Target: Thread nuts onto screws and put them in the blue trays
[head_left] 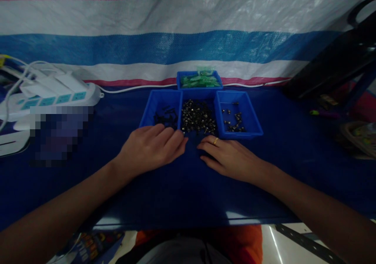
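My left hand (155, 146) is curled closed at the front of the left blue bin (149, 99), knuckles up. Whatever its fingers may hold is hidden from view. Small black parts (167, 117) lie in that bin. To the right, my right hand (226, 154), wearing a gold ring, rests on the table with bent fingers and the thumb apart from them. Nothing shows between them. Just beyond both hands is a heap of small metal screw-like pieces (198, 117). The right blue bin (254, 121) has a few similar metal pieces (235, 127) in it.
A small blue bin (179, 82) of green packets (201, 80) stands behind the others. On the left lies a white power strip (94, 93) with plugs and cables. A black cylindrical object (331, 56) leans at the far right. The dark blue table (188, 193) ends near my body.
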`<state>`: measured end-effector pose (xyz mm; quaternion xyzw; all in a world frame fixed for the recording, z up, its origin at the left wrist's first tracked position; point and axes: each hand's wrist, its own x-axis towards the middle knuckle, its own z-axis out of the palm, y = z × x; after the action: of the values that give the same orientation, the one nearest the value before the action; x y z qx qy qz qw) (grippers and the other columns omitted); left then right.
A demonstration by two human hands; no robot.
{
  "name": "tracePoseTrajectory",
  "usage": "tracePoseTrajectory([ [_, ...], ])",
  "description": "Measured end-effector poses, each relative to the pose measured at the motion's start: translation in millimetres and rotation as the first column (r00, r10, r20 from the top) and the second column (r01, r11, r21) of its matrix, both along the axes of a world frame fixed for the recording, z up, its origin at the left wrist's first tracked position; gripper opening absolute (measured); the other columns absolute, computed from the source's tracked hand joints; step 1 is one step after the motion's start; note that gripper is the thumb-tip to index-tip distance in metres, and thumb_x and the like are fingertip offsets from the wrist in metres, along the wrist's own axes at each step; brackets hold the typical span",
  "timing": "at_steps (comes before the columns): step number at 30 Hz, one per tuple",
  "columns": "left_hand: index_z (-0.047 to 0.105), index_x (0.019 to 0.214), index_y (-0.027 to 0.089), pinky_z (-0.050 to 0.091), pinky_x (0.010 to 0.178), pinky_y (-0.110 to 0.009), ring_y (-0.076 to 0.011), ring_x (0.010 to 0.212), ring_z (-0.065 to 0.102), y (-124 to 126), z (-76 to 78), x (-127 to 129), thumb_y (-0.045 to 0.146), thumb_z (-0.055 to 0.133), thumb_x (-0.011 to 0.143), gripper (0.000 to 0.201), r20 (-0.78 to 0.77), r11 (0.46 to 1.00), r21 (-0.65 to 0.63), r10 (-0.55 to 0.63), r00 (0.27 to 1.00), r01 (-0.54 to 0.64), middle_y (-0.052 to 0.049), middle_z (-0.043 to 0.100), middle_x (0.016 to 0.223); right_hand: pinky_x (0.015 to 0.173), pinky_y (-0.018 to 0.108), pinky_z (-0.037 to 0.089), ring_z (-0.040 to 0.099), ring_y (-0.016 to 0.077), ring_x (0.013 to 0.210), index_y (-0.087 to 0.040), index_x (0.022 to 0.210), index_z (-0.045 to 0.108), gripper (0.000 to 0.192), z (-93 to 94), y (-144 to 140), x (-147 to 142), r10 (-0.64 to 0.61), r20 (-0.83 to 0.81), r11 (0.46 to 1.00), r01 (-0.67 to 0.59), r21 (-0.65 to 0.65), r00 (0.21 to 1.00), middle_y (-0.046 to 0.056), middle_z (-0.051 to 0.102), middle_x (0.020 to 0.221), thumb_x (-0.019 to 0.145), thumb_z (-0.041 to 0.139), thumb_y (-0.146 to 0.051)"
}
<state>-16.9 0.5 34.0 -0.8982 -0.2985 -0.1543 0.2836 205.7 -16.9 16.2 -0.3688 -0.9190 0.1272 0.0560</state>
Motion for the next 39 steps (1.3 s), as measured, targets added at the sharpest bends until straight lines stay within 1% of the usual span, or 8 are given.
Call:
tracePoseTrajectory([
  [1, 0.056, 0.073, 0.017, 0.031, 0.043, -0.022, -0.0123, 0.048, 0.05, -4, -3.2, 3, 0.029, 0.047, 0.083, 0.019, -0.02, 0.999, -0.034, -0.021, 1.0, 0.02, 0.003, 0.05, 0.052, 0.073, 0.031, 0.048, 0.057, 0.0175, 0.09, -0.018, 0.108, 0.05, 0.025, 0.1, 0, 0, 0.004, -0.003, 1.0, -0.004, 0.002, 1.0, 0.007, 0.054, 0.106, 0.087, 0.041, -0.028],
  [4, 0.057, 0.097, 0.012, 0.031, 0.038, -0.022, -0.013, 0.045, 0.053, -13, -15.7, 11, 0.027, 0.043, 0.085, 0.023, -0.086, 0.986, -0.151, 0.055, 0.995, -0.067, 0.0, 0.054, 0.056, 0.073, 0.031, 0.048, 0.057, 0.0173, 0.089, -0.018, 0.106, 0.052, 0.023, 0.1, 1, 1, 0.022, -0.003, 1.0, -0.022, 0.009, 1.0, 0.007, 0.054, 0.104, 0.087, 0.042, -0.026],
  [8, 0.043, 0.122, 0.005, 0.031, 0.032, -0.023, -0.0154, 0.039, 0.052, -19, -27.9, 17, 0.023, 0.041, 0.085, 0.041, -0.184, 0.947, -0.235, 0.18, 0.966, -0.221, -0.002, 0.056, 0.056, 0.072, 0.03, 0.047, 0.057, 0.0174, 0.089, -0.017, 0.106, 0.052, 0.023, 0.5, 1, 1, 0.035, 0.0, 0.999, -0.035, 0.022, 0.999, 0.007, 0.055, 0.104, 0.086, 0.043, -0.024],
  [12, 0.042, 0.124, 0.004, 0.035, 0.031, -0.024, -0.0181, 0.038, 0.053, -20, -30.0, 19, 0.022, 0.039, 0.086, 0.042, -0.208, 0.916, -0.239, 0.275, 0.939, -0.321, -0.006, 0.058, 0.056, 0.071, 0.03, 0.048, 0.057, 0.017, 0.088, -0.018, 0.106, 0.052, 0.023, 1.1, 1, 1, 0.035, 0.015, 0.999, -0.036, 0.026, 0.999, 0.007, 0.055, 0.104, 0.086, 0.043, -0.025],
  [16, 0.044, 0.122, 0.006, 0.038, 0.033, -0.024, -0.0185, 0.04, 0.055, -19, -31.3, 19, 0.022, 0.039, 0.086, 0.039, -0.197, 0.906, -0.245, 0.301, 0.933, -0.344, -0.007, 0.06, 0.059, 0.071, 0.029, 0.048, 0.057, 0.0168, 0.088, -0.018, 0.106, 0.052, 0.023, 0.7, 1, 1, 0.039, 0.02, 0.999, -0.039, 0.032, 0.999, 0.007, 0.055, 0.104, 0.086, 0.043, -0.025],
  [26, 0.045, 0.112, 0.014, 0.037, 0.036, -0.022, -0.0154, 0.05, 0.058, -14, -27.2, 19, 0.017, 0.044, 0.084, 0.028, -0.201, 0.911, -0.359, 0.136, 0.97, -0.202, -0.001, 0.058, 0.067, 0.071, 0.029, 0.047, 0.057, 0.0165, 0.088, -0.018, 0.105, 0.053, 0.022, 1.0, 2, 2, 0.045, -0.002, 0.999, -0.045, 0.02, 0.999, 0.006, 0.055, 0.104, 0.086, 0.044, -0.024],
  [31, 0.044, 0.106, 0.016, 0.036, 0.039, -0.021, -0.0146, 0.056, 0.058, -14, -29.0, 18, 0.018, 0.042, 0.086, 0.021, -0.153, 0.902, -0.429, -0.015, 0.988, -0.052, 0.0, 0.056, 0.069, 0.071, 0.028, 0.047, 0.057, 0.0161, 0.087, -0.017, 0.103, 0.053, 0.02, -0.1, 2, 3, 0.051, -0.012, 0.998, -0.05, 0.022, 0.999, 0.006, 0.056, 0.102, 0.085, 0.044, -0.023],
  [39, 0.047, 0.084, 0.018, 0.034, 0.044, -0.022, -0.0124, 0.059, 0.053, -16, -32.2, 23, 0.026, 0.04, 0.086, 0.011, -0.052, 0.901, -0.416, -0.16, 0.986, 0.125, 0.001, 0.053, 0.071, 0.07, 0.028, 0.046, 0.057, 0.0159, 0.086, -0.016, 0.098, 0.054, 0.018, -0.2, 2, 2, 0.055, -0.011, 0.998, -0.055, 0.018, 0.998, 0.006, 0.057, 0.097, 0.087, 0.042, -0.023],
])
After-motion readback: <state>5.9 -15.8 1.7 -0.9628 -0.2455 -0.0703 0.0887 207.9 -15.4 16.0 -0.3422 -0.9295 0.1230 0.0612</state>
